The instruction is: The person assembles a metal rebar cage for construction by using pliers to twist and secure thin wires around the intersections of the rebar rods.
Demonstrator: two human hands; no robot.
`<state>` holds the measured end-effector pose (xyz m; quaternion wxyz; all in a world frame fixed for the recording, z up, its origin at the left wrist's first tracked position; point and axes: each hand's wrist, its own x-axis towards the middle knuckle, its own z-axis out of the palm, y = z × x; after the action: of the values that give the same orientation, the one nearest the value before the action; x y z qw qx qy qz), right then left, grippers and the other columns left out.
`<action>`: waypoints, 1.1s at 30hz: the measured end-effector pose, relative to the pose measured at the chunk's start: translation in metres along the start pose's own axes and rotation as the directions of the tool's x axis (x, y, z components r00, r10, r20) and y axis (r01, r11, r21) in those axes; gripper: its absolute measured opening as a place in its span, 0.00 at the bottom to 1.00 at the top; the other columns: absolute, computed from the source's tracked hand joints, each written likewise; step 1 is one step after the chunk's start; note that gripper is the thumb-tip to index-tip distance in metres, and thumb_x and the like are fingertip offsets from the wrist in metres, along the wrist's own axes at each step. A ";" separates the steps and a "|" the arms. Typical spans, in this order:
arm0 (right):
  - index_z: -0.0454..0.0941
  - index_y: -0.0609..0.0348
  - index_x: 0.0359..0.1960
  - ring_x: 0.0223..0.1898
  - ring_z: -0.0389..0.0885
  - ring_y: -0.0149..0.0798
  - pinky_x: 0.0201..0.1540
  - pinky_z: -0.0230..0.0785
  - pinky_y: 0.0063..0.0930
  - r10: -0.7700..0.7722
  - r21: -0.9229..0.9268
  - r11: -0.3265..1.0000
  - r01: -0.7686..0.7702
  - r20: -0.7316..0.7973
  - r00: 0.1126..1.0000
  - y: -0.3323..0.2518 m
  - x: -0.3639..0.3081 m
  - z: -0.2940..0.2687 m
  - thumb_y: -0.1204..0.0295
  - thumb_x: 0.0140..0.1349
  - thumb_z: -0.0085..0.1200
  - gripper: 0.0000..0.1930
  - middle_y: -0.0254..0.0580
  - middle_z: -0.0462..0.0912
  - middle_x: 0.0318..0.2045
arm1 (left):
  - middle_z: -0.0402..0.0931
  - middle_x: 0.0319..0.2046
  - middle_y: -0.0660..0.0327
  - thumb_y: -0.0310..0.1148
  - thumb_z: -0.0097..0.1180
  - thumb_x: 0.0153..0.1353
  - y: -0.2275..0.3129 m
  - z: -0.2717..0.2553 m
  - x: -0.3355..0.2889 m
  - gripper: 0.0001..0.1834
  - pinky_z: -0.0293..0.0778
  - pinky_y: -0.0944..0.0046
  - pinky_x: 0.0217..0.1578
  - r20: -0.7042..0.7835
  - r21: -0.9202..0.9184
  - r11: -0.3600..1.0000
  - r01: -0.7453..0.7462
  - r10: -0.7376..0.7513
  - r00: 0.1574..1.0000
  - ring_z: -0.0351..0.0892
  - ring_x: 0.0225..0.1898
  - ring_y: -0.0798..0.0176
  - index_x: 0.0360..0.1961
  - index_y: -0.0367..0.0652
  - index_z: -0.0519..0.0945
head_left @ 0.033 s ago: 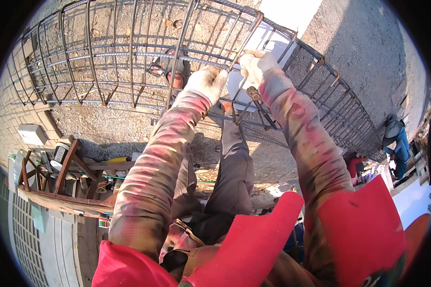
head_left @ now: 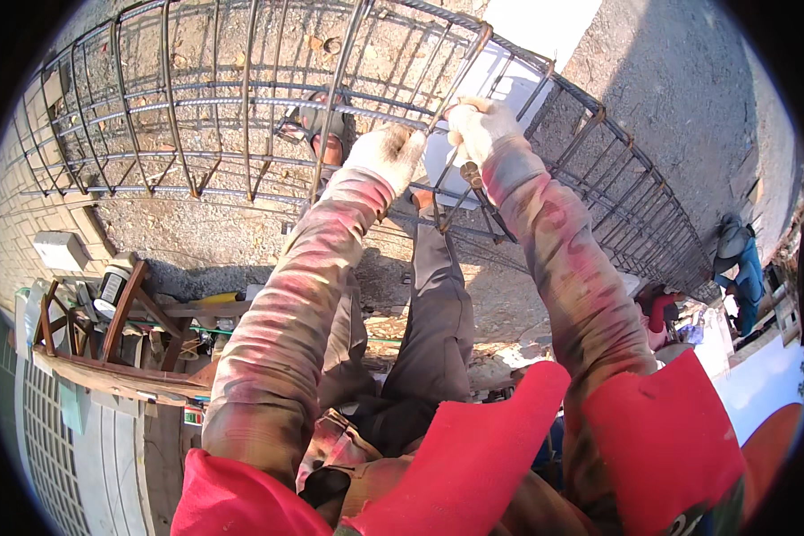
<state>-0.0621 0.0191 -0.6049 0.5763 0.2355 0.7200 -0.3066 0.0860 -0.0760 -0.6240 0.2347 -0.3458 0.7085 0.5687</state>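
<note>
A long cage of steel rebar [head_left: 214, 101], with bars and bent stirrups, runs across in front of me. My left hand [head_left: 387, 154], in a pale work glove, is closed at a lengthwise bar beside a stirrup. Just right of that stirrup, my gloved right hand [head_left: 482, 128] is closed with its fingers curled. Its palm hides what it grips. Below the right palm shows a worn, brass-coloured metal piece [head_left: 471, 173], perhaps the head of pincers; its lower part merges with dark bars.
A white sheet [head_left: 509, 76] lies beneath the cage. At the left stand a brown wooden frame [head_left: 127, 308] and a pale block [head_left: 61, 251] on paving. A person in blue [head_left: 738, 268] bends at the far right; a red sleeve [head_left: 659, 308] shows nearby.
My right hand and forearm have shifted slightly left, and the right red sleeve cover has moved with them. The left hand and the cage look the same.
</note>
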 end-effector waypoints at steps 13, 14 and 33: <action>0.77 0.58 0.31 0.33 0.79 0.49 0.39 0.71 0.34 -0.669 -0.370 0.742 0.559 -0.347 0.657 0.059 -0.042 0.045 0.78 0.45 0.55 0.09 0.47 0.79 0.29 | 0.75 0.18 0.59 0.36 0.54 0.53 0.068 -0.046 0.003 0.13 0.70 0.65 0.30 0.090 -0.135 0.924 0.358 -0.348 0.933 0.75 0.25 0.65 0.30 0.35 0.79; 0.76 0.58 0.31 0.34 0.78 0.49 0.39 0.71 0.36 -0.699 -0.369 0.715 0.594 -0.353 0.621 0.058 -0.045 0.051 0.78 0.45 0.54 0.09 0.47 0.78 0.29 | 0.71 0.16 0.63 0.35 0.54 0.55 0.066 -0.051 0.009 0.10 0.66 0.66 0.23 0.096 -0.140 0.966 0.217 -0.204 0.974 0.70 0.20 0.67 0.28 0.37 0.77; 0.66 0.59 0.45 0.31 0.78 0.47 0.36 0.72 0.34 -0.466 -0.864 0.383 0.327 0.124 0.876 0.118 -0.072 -0.083 0.73 0.47 0.57 0.22 0.45 0.76 0.32 | 0.76 0.21 0.65 0.38 0.63 0.46 0.033 -0.005 -0.032 0.13 0.69 0.68 0.27 -0.298 -0.352 0.853 0.385 -0.493 0.818 0.72 0.22 0.70 0.26 0.38 0.81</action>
<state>-0.0215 0.1620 -0.5427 0.4720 -0.2447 0.8468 -0.0146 0.0827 -0.0695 -0.5784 0.1693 -0.6332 0.5535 0.5138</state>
